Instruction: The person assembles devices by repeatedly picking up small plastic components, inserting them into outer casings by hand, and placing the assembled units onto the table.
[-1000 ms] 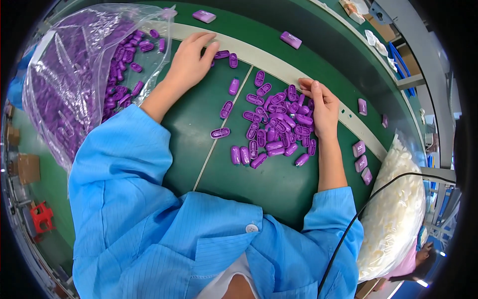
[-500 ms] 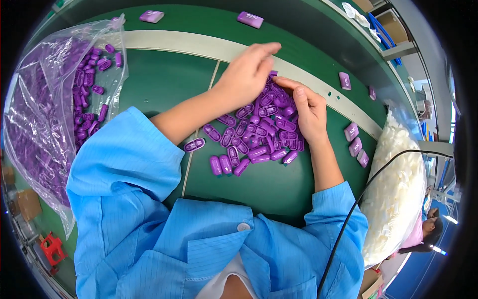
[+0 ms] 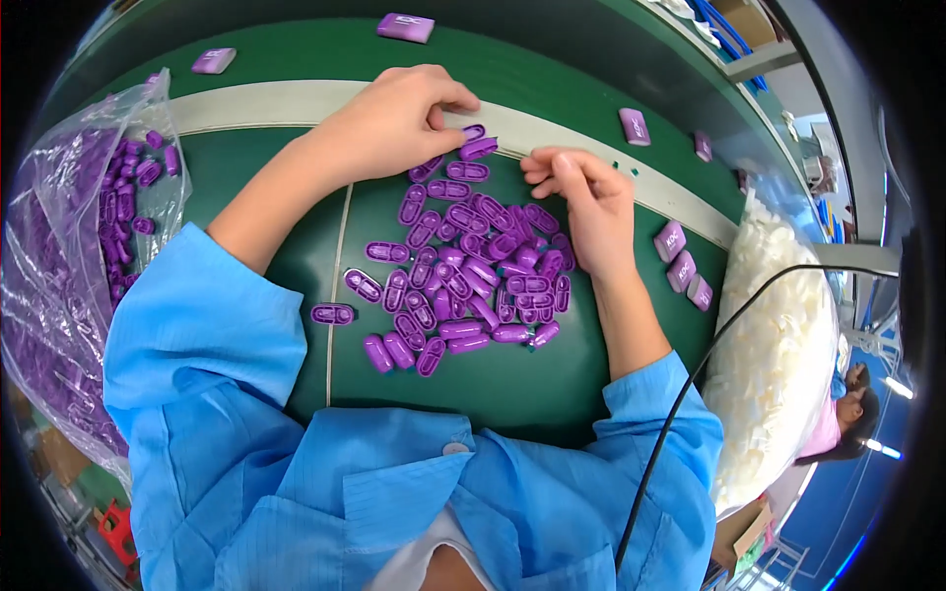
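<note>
Loose purple capsule-shaped plastic shells [image 3: 455, 266] lie in a spread pile on the green work table [image 3: 266, 246]. Many show their hollow inner side, others their rounded back. My left hand [image 3: 399, 120] is at the far edge of the pile, thumb and forefinger apart; its thumb tip is beside or touching a purple shell [image 3: 474, 132]. My right hand [image 3: 589, 202] is at the pile's right side, its fingers loosely bent and apart, with no shell visible in them. One single shell [image 3: 333, 313] lies apart at the left.
At left is a clear plastic bag [image 3: 59, 266] full of purple shells. A bag of whitish pieces [image 3: 774, 364] stands at right, with a black cable [image 3: 690, 394] before it. Purple-white cases [image 3: 406, 28] lie along the green strip beyond the pale rail [image 3: 256, 103]. More cases [image 3: 680, 271] lie right.
My hands have moved apart, the left one leftward from the heap's far end. The shells now lie more spread out. The whole view has shifted a little.
</note>
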Tool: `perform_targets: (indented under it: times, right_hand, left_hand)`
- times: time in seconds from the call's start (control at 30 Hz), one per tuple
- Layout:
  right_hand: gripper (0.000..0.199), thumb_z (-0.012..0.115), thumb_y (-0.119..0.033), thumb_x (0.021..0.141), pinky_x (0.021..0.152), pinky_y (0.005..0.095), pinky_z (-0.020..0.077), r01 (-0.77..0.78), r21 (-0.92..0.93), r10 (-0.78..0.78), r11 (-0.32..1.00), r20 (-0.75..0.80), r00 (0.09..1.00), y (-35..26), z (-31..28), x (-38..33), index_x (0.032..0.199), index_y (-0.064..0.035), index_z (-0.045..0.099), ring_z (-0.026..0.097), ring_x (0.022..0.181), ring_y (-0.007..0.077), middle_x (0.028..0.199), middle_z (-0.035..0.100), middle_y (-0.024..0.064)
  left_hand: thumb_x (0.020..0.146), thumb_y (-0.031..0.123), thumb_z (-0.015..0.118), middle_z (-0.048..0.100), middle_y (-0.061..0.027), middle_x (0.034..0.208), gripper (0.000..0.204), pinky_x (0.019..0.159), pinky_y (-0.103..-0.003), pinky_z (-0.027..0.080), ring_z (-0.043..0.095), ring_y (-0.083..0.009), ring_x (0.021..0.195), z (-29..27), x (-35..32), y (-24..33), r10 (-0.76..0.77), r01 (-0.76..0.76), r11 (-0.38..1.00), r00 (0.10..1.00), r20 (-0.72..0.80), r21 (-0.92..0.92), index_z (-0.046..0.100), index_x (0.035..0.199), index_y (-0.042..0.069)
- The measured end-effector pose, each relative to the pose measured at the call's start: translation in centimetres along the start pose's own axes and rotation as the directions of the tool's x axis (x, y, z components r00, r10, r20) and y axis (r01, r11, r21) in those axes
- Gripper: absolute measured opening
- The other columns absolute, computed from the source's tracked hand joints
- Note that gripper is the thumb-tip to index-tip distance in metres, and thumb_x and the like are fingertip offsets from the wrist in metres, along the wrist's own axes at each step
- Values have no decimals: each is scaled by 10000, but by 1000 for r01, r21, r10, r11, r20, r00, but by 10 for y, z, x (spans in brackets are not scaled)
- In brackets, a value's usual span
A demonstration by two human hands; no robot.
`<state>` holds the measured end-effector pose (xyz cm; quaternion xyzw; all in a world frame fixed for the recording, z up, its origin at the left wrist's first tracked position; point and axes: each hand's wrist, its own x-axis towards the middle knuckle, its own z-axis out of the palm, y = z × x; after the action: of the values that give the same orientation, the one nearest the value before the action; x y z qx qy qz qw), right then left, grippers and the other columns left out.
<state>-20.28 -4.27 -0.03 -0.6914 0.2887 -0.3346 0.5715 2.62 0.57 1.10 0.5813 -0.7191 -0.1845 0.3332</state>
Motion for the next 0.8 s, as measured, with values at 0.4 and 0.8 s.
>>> perform_targets:
  times: [0.4, 0.8]
  right_hand:
    - [528, 731, -326, 662, 750, 313, 485, -172, -953, 179, 248, -129, 975, -11, -105, 103, 1054, 8, 614, 630, 795, 218, 811, 645, 114]
    - [292, 615, -104, 834, 666, 229, 517, -185, 235, 190, 954, 1, 982, -25, 6, 39, 1071, 37, 520, 616, 753, 135, 905, 617, 103]
  left_hand:
    - [769, 105, 632, 581, -80, 858, 263, 644, -262, 468, 559, -169, 699, 7, 18, -24, 94, -95, 995, 994, -56, -20, 610, 1007, -6]
    - [746, 127, 673, 600, -65, 818, 252, 658, -259, 477, 584, -140, 723, 15, 4, 17, 56, -61, 995, 996, -69, -80, 608, 958, 6]
